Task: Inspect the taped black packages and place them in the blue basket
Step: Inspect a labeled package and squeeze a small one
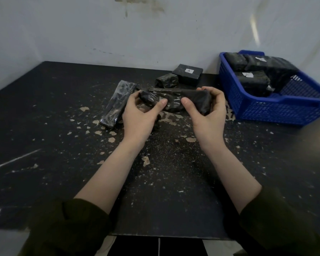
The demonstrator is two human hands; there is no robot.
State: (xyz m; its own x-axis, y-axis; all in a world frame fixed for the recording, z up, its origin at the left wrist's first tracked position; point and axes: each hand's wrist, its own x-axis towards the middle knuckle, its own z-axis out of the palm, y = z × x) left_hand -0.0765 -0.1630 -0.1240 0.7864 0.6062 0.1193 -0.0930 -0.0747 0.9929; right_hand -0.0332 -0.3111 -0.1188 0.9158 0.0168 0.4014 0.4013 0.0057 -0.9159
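- A long black package, wrapped in glossy plastic and tape, is held crosswise in front of the person. It is over the middle of the table, to the left of the basket.
- The left hand grips the package's left end, with the thumb on the near face and the fingers curled round the far side.
- The right hand grips the right end in the same way, thumb in front and fingers wrapped over the top.
- The package appears to be lifted just clear of the tabletop, though its lower edge is too dark to be sure.
- Just to the left, a long flat black packet lies on the table, angled towards the person, with its far end near the left hand's fingers.
- Behind the held package sits a small chunky black bundle.
- Just beside that bundle, to its right, a flat square black parcel with a white label marked "A" lies by the wall.
- A blue plastic lattice basket stands at the table's right side, near the right hand but apart from it.
- Several stacked black packages fill the basket's far end, and two of them show white labels.
- The black tabletop is worn, with pale chipped patches.
- A stained pale wall rises behind the table.
- Dark green sleeves are pushed up both forearms.
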